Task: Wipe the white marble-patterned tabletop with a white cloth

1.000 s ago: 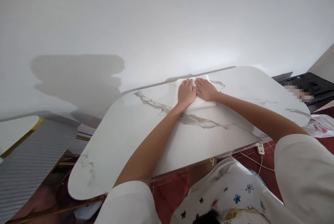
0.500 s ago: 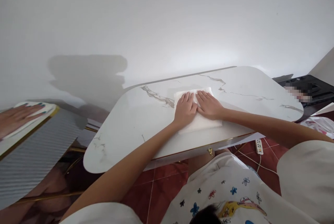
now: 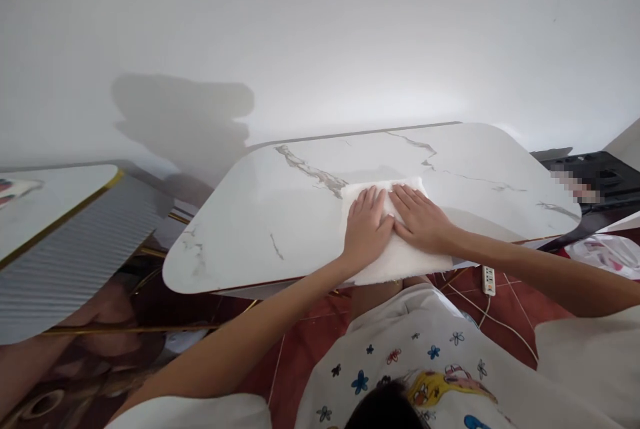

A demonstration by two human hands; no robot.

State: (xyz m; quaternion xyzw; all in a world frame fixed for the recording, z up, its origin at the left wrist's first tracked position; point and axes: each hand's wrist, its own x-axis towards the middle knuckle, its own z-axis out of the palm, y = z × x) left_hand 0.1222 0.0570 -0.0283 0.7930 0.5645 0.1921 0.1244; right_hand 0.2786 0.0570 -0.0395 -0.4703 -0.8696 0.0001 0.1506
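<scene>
A folded white cloth lies on the near middle of a white marble-patterned tabletop, its near edge reaching over the table's front edge. Flat on the cloth rests my left hand, open with fingers extended. Just to its right my right hand also lies flat on the cloth, fingers stretched forward. The two thumbs nearly meet. Both palms press from above, and neither hand's fingers wrap around the cloth.
A second marble-topped table with ribbed grey sides stands at left. Behind is a white wall. At right are a black object and a plastic bag. A power strip with a cord lies on the red floor.
Both my hands and the cloth have slid toward me, so the cloth now overlaps the front edge. Another person's hand on the left table has gone from view.
</scene>
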